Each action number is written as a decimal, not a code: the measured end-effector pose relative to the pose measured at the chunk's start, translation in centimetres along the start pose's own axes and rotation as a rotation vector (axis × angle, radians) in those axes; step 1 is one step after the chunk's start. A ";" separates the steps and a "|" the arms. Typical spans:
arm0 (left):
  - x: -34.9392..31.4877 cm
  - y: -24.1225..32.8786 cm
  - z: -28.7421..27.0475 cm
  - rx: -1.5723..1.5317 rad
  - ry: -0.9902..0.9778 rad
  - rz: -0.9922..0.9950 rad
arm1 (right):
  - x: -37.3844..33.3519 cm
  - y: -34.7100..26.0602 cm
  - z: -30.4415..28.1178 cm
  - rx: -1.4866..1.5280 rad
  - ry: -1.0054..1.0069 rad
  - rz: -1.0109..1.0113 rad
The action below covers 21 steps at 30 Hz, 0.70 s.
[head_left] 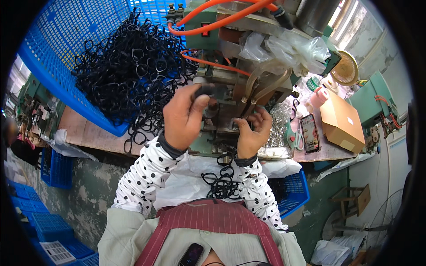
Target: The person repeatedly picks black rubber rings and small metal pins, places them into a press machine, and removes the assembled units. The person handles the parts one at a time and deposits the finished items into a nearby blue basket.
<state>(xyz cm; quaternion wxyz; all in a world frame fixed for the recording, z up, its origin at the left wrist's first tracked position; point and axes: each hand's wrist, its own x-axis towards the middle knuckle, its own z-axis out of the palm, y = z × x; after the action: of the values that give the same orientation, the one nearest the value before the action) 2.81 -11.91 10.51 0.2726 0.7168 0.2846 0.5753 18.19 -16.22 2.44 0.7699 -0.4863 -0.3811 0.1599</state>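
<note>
My left hand (181, 116) is closed, thumb against fingers, on a black eyeglass frame (204, 90) that is partly hidden and smeared by motion. It is raised at the left of a green machine's metal work area (224, 111). My right hand (252, 135) pinches thumb and finger together at the front of that work area; whatever lies between the fingertips is too small to make out. Beside it is a heap of small shiny metal parts (278, 124). Several more black eyeglass frames (222, 182) lie on white cloth at my lap.
A big blue basket (53, 66) tips a heap of black eyeglass frames (133, 66) onto the table at left. Orange hoses (213, 8) arch over the machine. To the right are scissors (299, 139), a phone (310, 133) and a cardboard box (341, 124). Below sits another blue basket (296, 195).
</note>
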 end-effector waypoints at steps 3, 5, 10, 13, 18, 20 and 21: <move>-1.8 0.3 -0.8 0.248 -0.451 0.417 | 0.3 -0.4 -0.8 -0.068 -0.096 0.036; -5.1 -1.5 2.1 0.039 -0.372 0.684 | 1.4 -0.5 -2.0 -0.231 -0.130 -0.057; -6.3 -3.3 4.7 -0.017 -0.555 0.697 | 6.3 5.0 -13.0 -1.002 0.004 -0.107; -5.6 -3.5 4.7 -0.027 -0.583 0.712 | 6.7 6.5 -18.2 -0.851 -0.151 0.149; -5.4 -4.2 4.5 -0.042 -0.595 0.733 | 4.3 3.9 -17.5 -1.327 -0.359 -0.011; -5.7 -4.4 4.6 -0.019 -0.586 0.746 | 3.9 5.9 -17.0 -1.299 -0.286 -0.003; -5.8 -4.4 4.6 -0.004 -0.580 0.751 | 4.1 6.4 -17.0 -1.220 -0.254 0.009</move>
<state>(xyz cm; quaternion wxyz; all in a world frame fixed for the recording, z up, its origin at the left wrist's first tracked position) 5.91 -13.31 2.61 0.1154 0.9005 -0.0833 0.4108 34.29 -21.29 -5.36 0.3016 -0.8173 -0.4903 -0.0267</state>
